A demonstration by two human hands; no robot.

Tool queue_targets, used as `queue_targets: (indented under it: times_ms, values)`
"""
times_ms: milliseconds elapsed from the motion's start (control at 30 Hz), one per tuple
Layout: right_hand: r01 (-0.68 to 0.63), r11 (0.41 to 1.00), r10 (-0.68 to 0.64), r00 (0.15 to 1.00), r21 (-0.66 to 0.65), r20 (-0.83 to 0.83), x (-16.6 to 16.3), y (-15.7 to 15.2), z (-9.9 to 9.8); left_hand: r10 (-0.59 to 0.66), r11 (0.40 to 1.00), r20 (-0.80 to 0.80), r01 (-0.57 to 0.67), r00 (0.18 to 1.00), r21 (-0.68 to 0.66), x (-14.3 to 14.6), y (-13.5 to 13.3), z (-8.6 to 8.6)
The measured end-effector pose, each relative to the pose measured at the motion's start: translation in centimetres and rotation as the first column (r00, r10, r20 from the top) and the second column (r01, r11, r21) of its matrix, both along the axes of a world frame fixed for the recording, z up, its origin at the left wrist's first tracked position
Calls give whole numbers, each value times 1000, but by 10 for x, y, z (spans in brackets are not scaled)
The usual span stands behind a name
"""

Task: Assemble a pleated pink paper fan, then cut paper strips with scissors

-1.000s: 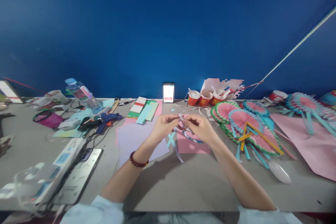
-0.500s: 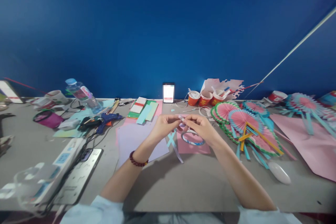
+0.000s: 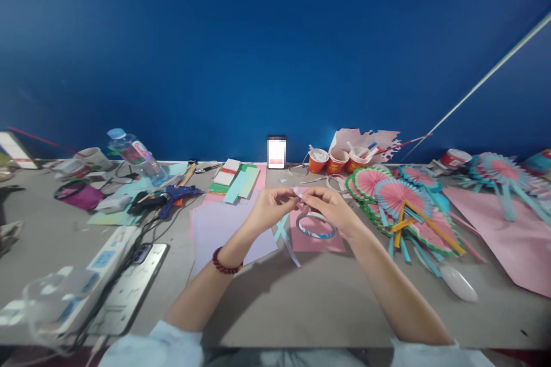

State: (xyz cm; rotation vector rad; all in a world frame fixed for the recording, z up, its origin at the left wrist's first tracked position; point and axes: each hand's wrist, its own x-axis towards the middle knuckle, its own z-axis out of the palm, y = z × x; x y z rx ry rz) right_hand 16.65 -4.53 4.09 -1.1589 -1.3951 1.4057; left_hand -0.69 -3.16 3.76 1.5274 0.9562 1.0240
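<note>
My left hand [image 3: 274,206] and my right hand [image 3: 330,209] meet over the middle of the table, fingertips pinched together. Between them is a small pale lilac paper strip [image 3: 298,191], partly covered by the fingers. Just under my right hand is a ring-shaped tape roll [image 3: 317,235] with a blue-and-white inner face, above a pink paper sheet [image 3: 310,246]. Whether the roll touches that hand or only the paper, I cannot tell. Crossed light-blue strips [image 3: 282,231] and a longer lilac strip lie below my left hand, beside a lilac paper sheet [image 3: 228,235].
Pleated paper fans [image 3: 400,200] and a white oval object [image 3: 458,283] lie on the right. Red paper cups [image 3: 317,164] and an upright phone [image 3: 276,152] stand at the back. On the left are a blue glue gun [image 3: 174,198], a bottle [image 3: 135,152], a power strip [image 3: 101,266] and another phone [image 3: 129,292].
The fingertips have shifted slightly to the right around the lilac strip. The tape roll hangs or lies at nearly the same spot, its upper edge now showing more.
</note>
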Motion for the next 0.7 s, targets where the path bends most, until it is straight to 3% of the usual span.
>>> queue_targets:
  times_ms: [133, 233, 400, 533, 700]
  values:
    - [19, 998, -23, 998, 66, 51, -1, 0, -1, 20, 993, 78, -12, 997, -114, 1, 1, 2]
    - [16, 995, -20, 999, 103, 38, -3, 0, -1, 37, 991, 73, -28, 997, -127, 2, 1, 3]
    - [43, 998, -44, 999, 49, 25, -4, -1, -1, 3, 992, 43, 3, 999, -127, 1, 0, 5]
    - [27, 1000, -27, 999, -4, 47, -1, -3, 3, -11, 997, -3, 11, 1000, -75, -1, 1, 5]
    - [7, 999, -6, 1000, -40, 7, 0, -3, 6, -2, 996, -112, 11, 994, 83, -4, 1, 4]
